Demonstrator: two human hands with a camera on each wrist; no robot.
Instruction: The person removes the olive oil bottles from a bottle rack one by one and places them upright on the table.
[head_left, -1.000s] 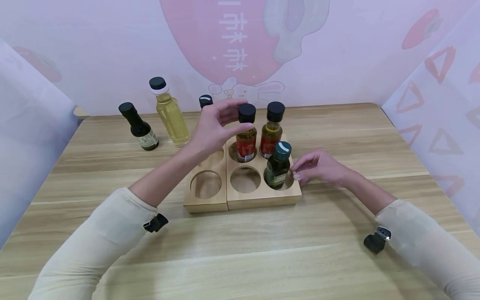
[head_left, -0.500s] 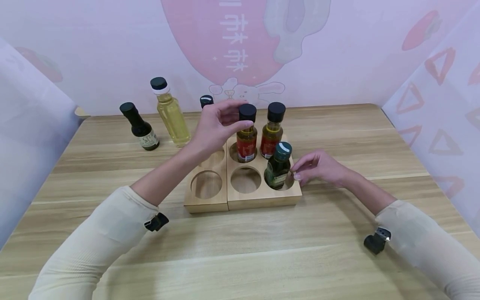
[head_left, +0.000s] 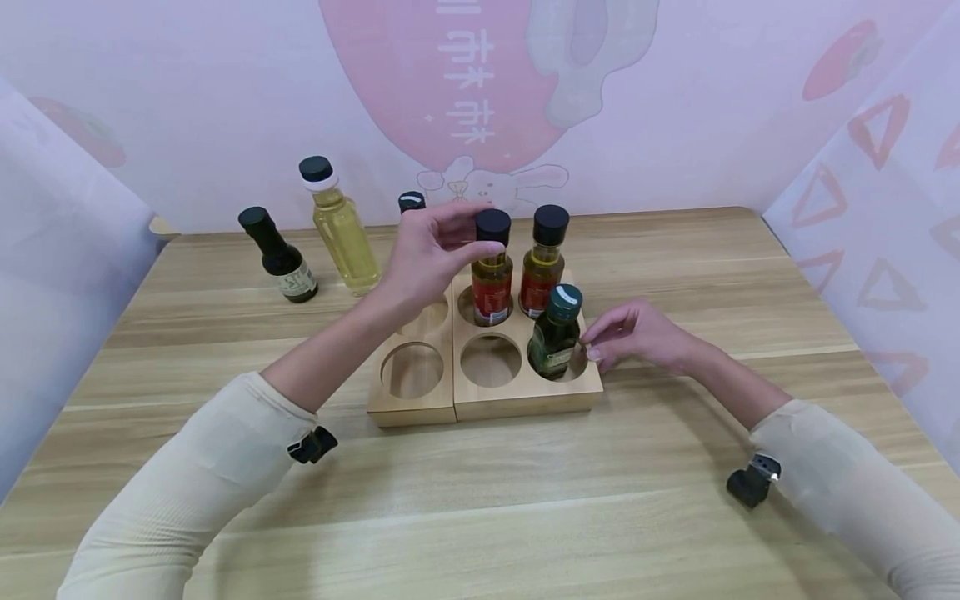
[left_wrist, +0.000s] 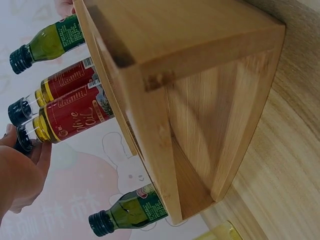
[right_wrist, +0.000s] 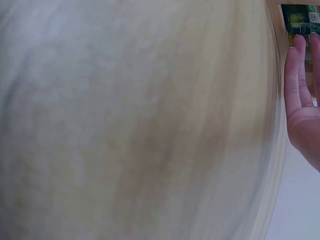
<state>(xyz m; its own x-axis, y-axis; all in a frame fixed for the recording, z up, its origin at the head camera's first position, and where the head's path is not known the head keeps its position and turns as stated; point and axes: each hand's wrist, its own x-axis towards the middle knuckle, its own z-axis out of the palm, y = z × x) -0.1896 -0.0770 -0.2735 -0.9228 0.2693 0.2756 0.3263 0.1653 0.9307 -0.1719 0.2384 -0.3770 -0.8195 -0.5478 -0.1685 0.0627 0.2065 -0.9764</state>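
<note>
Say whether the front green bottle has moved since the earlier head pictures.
No: judged against the wooden rack, the front green bottle shows no visible shift, sitting in the same round hole.

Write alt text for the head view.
Left hand holding the top of a red-labelled bottle in a wooden rack; right hand at the rack's right edge beside a green-capped bottle. A dark bottle and a yellow bottle stand to the left.

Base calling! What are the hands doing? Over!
Left hand holds a red-labelled bottle by its black cap. Bottle upright in the wooden rack. Right hand at rack's right edge. Second red-labelled bottle close alongside.
</note>
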